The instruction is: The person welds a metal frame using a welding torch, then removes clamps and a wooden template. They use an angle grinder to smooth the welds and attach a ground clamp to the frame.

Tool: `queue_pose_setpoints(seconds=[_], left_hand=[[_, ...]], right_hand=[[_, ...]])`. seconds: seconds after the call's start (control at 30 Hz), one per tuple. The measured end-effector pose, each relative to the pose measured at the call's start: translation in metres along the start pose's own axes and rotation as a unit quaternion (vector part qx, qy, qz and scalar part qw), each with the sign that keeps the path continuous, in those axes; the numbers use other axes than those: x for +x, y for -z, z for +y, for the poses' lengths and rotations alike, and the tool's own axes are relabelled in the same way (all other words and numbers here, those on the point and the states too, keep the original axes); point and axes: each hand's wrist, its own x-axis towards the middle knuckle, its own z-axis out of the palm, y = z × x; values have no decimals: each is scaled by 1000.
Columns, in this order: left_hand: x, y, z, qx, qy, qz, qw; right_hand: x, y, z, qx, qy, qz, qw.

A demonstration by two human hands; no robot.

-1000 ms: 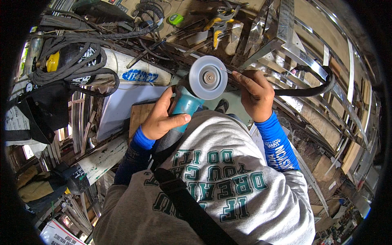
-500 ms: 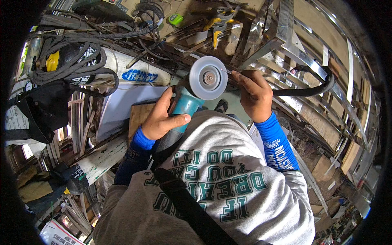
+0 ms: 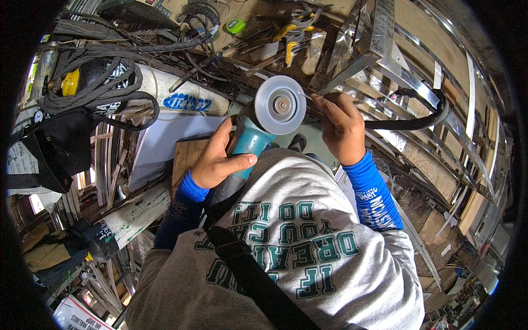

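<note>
My left hand [image 3: 217,159] is wrapped round the body of a teal angle grinder [image 3: 250,144], thumb across its top. The grinder's pale disc [image 3: 287,120] faces up, its surface smeared into smooth rings as if spinning. To the right, my right hand [image 3: 344,127] is closed, pinching a thin metal rod [image 3: 306,96] whose tip is at the disc's right edge; I cannot tell whether it touches. A black sleeved cable [image 3: 407,124] runs from that hand to the right and curls back. What the palm holds is hidden.
A white gas cylinder [image 3: 181,91] lies at the left with dark cables [image 3: 110,55] heaped over it. Yellow-black clamps [image 3: 294,36] and a green tape measure [image 3: 235,26] lie at the far side. A metal frame [image 3: 379,33] and long metal bars fill the right.
My right hand has shifted very slightly left, with the rod and cable. The left hand and grinder are practically still.
</note>
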Motion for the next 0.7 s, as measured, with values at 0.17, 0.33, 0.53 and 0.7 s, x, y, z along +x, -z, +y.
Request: queue_pose_setpoints(seconds=[0.17, 0.33, 0.53, 0.7], left_hand=[[-1, -3, 2, -35, 21, 3, 999], [1, -3, 2, -29, 19, -3, 999], [0, -3, 4, -28, 30, 2, 999], [0, 0, 3, -21, 33, -3, 999]], right_hand=[[1, 3, -2, -4, -3, -7, 1000], [0, 2, -3, -2, -2, -2, 1000], [0, 5, -6, -25, -17, -6, 1000], [5, 15, -19, -11, -12, 54, 998]])
